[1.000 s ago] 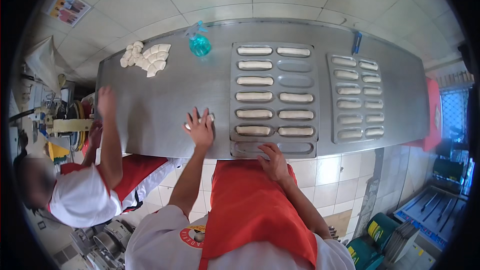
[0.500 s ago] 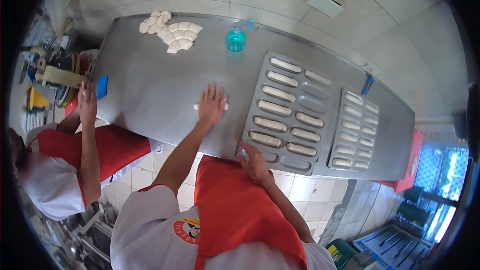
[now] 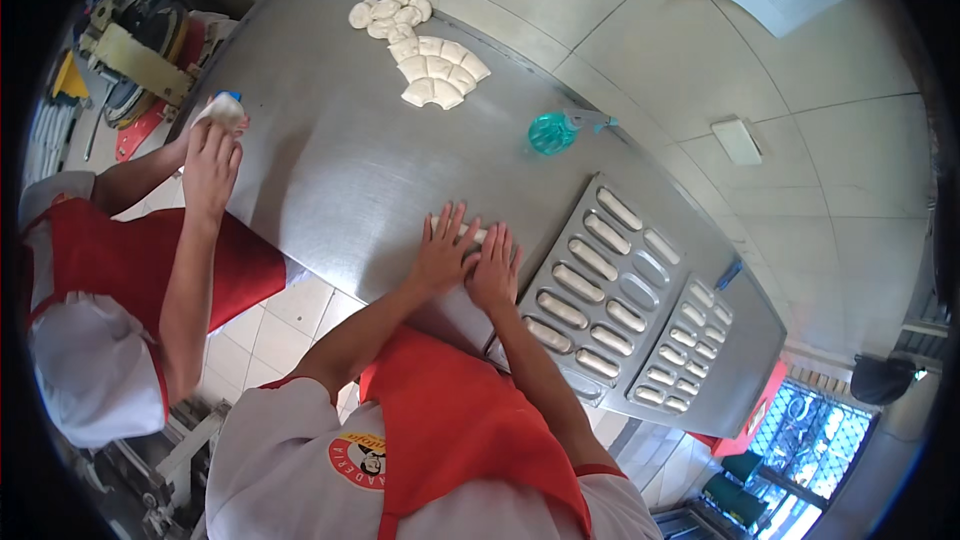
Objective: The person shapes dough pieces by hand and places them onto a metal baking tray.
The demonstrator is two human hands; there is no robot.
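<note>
My left hand (image 3: pixel 444 252) lies open on a pale dough roll (image 3: pixel 478 235) on the steel table (image 3: pixel 320 110), its fingers stretched and apart. Beside it, my right hand (image 3: pixel 494 273) also rests on the roll, fingers extended, covering its right end. To their right is a moulded tray (image 3: pixel 548 277) with dough strips in most long hollows and bare hollows among them. Beyond it lies a second, smaller-looking tray (image 3: pixel 648 375) of strips. At the back sit a cluster of dough pieces (image 3: pixel 436 75) and a teal spray bottle (image 3: pixel 552 133).
A co-worker (image 3: pixel 100 340) in red apron stands at my left, both hands (image 3: pixel 212 165) around a pale item beside something blue. Machinery (image 3: pixel 140 65) is beyond the table's left end. A blue tool (image 3: pixel 728 274) lies past the trays; a red bin (image 3: pixel 755 405) stands at the far right.
My right hand has left the tray's front edge and joined my left hand on the dough roll. The co-worker's hands now hold a pale item. The view has turned toward the left.
</note>
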